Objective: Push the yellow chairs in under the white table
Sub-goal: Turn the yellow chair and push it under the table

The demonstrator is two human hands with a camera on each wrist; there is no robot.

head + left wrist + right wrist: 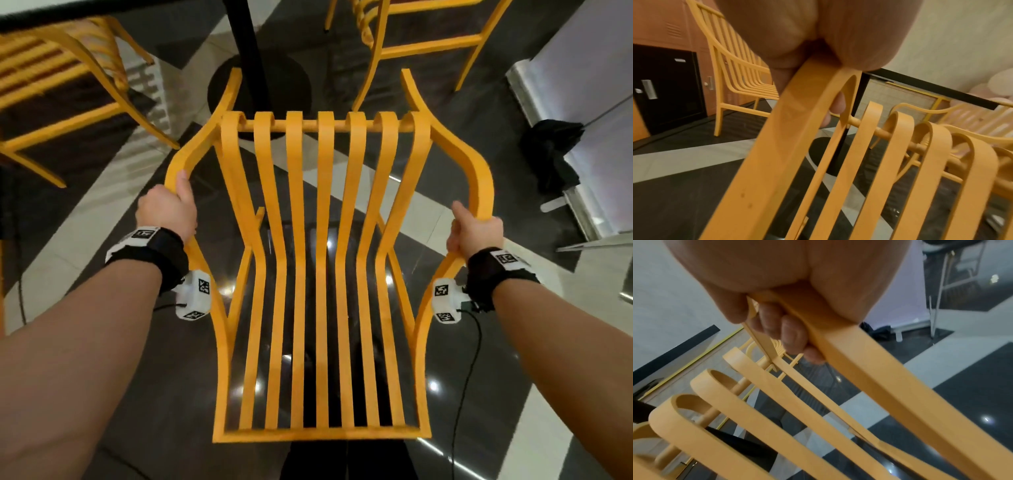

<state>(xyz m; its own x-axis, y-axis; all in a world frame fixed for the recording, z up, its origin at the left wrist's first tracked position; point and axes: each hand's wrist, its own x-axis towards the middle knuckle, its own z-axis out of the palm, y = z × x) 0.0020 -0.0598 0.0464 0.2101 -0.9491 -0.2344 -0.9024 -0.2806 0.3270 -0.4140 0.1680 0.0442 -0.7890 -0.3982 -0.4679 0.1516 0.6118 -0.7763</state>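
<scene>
A yellow slatted chair (323,240) fills the head view, seen from above and behind, with its seat front pointing at the table's black pedestal pole (245,34) and round base (219,85). My left hand (168,209) grips the chair's left armrest (185,161), thumb lying along the top. My right hand (474,229) grips the right armrest (479,185). The left wrist view shows my left hand (807,32) wrapped round the armrest (787,129) and the table's dark edge (931,87) beyond. In the right wrist view my fingers (791,332) curl under the armrest (879,369).
A second yellow chair (61,85) stands at the left of the table and a third (428,44) at the far right. A black bundle (551,154) lies by a metal-framed glass wall (534,89) on the right. The floor is glossy black and white tile.
</scene>
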